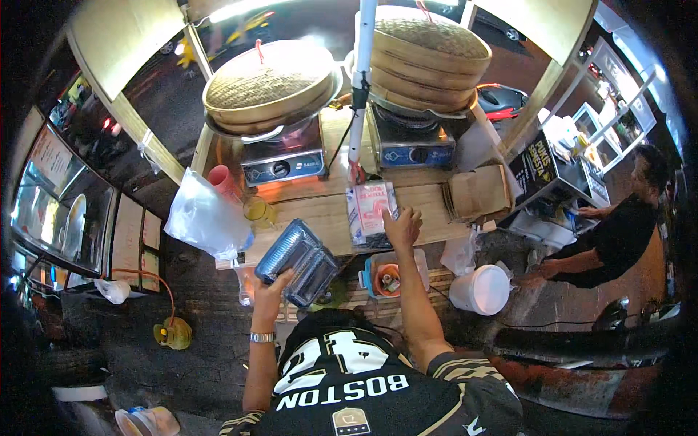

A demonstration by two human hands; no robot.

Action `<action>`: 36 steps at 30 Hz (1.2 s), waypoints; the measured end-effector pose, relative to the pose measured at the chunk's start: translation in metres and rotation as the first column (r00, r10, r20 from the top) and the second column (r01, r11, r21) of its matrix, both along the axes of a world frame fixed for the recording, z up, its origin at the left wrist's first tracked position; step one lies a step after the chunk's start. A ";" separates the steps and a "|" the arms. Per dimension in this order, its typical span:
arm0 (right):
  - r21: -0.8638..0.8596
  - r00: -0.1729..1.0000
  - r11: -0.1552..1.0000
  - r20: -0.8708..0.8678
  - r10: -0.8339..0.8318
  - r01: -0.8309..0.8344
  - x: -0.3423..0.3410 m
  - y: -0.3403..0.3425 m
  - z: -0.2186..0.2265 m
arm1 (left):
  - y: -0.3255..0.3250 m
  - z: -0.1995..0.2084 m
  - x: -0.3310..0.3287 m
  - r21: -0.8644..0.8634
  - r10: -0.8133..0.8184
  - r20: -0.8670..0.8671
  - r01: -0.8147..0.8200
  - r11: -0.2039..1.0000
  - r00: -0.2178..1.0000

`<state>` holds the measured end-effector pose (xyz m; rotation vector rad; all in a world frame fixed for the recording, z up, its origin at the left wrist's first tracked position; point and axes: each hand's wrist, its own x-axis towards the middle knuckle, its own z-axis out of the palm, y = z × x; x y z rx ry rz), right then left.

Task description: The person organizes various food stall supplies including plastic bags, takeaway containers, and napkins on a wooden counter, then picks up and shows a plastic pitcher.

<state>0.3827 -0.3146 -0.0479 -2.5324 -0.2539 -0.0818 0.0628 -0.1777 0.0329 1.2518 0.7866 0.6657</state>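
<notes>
My left hand (272, 296) grips a clear plastic clamshell food box (297, 261) by its near side; the lid stands open. Further right, my right hand (403, 227) reaches over the wooden counter to a flat packet of plastic bags (374, 209) with red print. Its fingers look apart, with a fingertip touching the packet's right edge, and nothing shows in them. Beyond the box stands a glass (259, 211) of yellowish content. Close by are a red plastic cup (225, 183) and a clear plastic bag (202, 212).
Two round bamboo steamers (270, 78) (427, 54) sit on gas stoves (283, 163) (414, 149) at the back. A white pole (362, 102) rises between them. To the right are a cardboard box (480, 192) and a white bucket (480, 290). A person (618, 236) sits at far right.
</notes>
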 end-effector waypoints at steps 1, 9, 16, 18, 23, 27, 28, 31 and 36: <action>0.004 0.998 1.000 -0.059 -0.005 0.005 0.005 0.004 -0.004 | 0.003 -0.002 -0.001 0.020 0.003 0.023 -0.004 1.000 1.000; 0.070 0.963 0.993 -0.242 0.114 -0.100 0.047 0.006 -0.055 | 0.005 0.008 -0.004 -0.058 0.064 0.060 -0.061 0.996 0.996; 0.438 0.924 0.827 0.026 0.381 -0.353 0.076 -0.025 -0.026 | 0.015 0.009 -0.016 -0.041 0.103 0.016 -0.102 0.994 0.995; 0.478 0.933 0.815 0.029 0.359 -0.328 0.088 -0.049 -0.012 | 0.016 0.005 -0.017 -0.055 0.093 0.054 -0.090 0.994 0.994; -0.259 0.957 0.962 0.248 0.148 -0.082 0.064 -0.056 0.018 | 0.015 0.013 -0.020 -0.054 0.076 0.021 -0.075 0.996 0.997; -0.252 0.788 0.885 0.405 0.464 -0.392 0.056 -0.053 -0.006 | 0.012 0.007 -0.014 -0.022 0.050 0.024 -0.050 0.999 0.998; -0.252 0.793 0.884 0.395 0.464 -0.393 0.052 -0.043 -0.009 | 0.014 0.004 -0.012 -0.059 0.044 0.033 -0.042 0.997 0.998; -0.321 0.817 0.845 0.264 0.513 -0.427 0.058 -0.026 -0.020 | 0.015 0.004 -0.011 -0.065 0.001 0.013 0.000 0.998 1.000; -0.458 0.858 0.782 0.075 0.508 -0.423 0.084 -0.017 -0.036 | 0.015 -0.002 -0.006 -0.045 -0.051 0.034 0.052 0.998 0.998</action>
